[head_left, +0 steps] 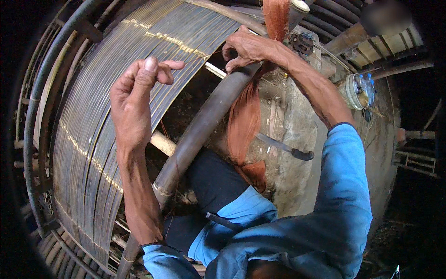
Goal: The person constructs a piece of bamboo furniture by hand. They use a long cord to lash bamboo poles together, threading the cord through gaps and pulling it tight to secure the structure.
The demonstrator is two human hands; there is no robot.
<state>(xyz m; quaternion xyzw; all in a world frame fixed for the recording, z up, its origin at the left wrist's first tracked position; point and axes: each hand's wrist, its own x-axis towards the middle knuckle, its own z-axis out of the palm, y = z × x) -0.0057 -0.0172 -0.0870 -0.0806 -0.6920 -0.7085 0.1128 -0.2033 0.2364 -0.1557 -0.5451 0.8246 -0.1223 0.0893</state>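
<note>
A large mat of thin grey slats (100,121), crossed by rows of pale bindings, spreads across the left and top. Over its right edge is my left hand (141,83), closed, with the thumb pressed on the curled fingers. A thin brown strand (200,56) stretches from it to my right hand (244,49). That hand is also closed, fingers bent around the strand, at the mat's edge by the upper end of a thick dark pole (200,123). Reddish-brown fibre (244,121) hangs beside the pole, and a similar bundle (275,18) hangs above my right wrist.
A knife (285,146) with a dark handle lies on the ground to the right. Farther right stands a pale bucket (353,92) with clear plastic bottles (365,83). A curved pipe frame (32,116) bounds the left side. My legs are beneath the pole.
</note>
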